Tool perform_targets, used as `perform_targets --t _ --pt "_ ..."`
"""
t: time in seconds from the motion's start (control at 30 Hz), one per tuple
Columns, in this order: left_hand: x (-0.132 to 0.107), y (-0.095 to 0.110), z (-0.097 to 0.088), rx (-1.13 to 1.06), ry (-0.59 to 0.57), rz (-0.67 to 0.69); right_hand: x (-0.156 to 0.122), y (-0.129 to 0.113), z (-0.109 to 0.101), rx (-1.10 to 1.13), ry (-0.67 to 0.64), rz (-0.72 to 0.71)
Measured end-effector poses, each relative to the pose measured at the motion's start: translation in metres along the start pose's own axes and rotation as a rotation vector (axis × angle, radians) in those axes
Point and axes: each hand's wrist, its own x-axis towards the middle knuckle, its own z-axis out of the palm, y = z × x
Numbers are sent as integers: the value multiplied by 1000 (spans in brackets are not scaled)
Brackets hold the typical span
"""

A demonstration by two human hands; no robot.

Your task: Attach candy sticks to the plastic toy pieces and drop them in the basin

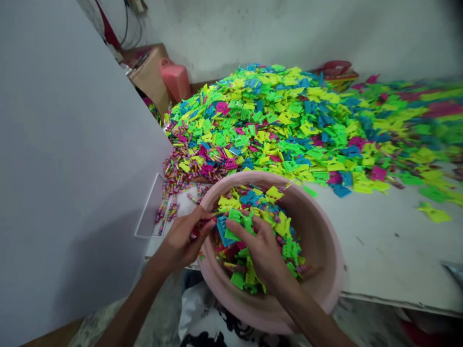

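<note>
A: What's in the left hand [183, 239]?

B: Its thumb and fingers are pressed together on a small striped stick [197, 233], held just over the near-left rim of a pink plastic basin [323, 246]. Most of the stick is hidden by the fingers.

A: And the right hand [262, 253]?

B: It's down inside the basin, with its fingers [258, 226] slightly apart and draped over a green plastic piece [240, 224]. I can't tell whether they're gripping it.

A: What's in the basin?

B: A loose mix of lime, green, and blue comb-like plastic pieces [260, 250], with striped sticks among them.

A: What's around the basin?

B: Taking the basin as the clock's center, a big heap of neon plastic pieces [275, 120] lies at 12 o'clock on a white table [383, 241], spreading toward 2 o'clock. A clear plastic tray [150, 207] sits at 9 o'clock, with a spill of striped sticks [173, 166] in and beyond it at 10 o'clock.

A: Anything farther back?

B: A pink plastic jerry can [175, 79] and a cardboard box [148, 77] stand at 11 o'clock, behind a grey partition [72, 144].
</note>
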Motion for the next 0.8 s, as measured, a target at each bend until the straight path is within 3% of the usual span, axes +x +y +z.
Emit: perform_targets --t 0.13,0.4,0.5,0.63,0.8 --pt "-3 0 5 80 38 26 -3 -5 -1 -73 50 -62" --pt "0 15 6 139 111 -9 -1 -20 -8 -124 -28 -98" --pt "1 18 3 105 237 -124 -3 -25 -9 -111 1 -79" --pt "-5 19 -7 -133 338 -339 -4 -25 -10 -120 91 -70" --pt "-30 21 -45 -231 476 -553 -2 -13 -13 10 41 -22"
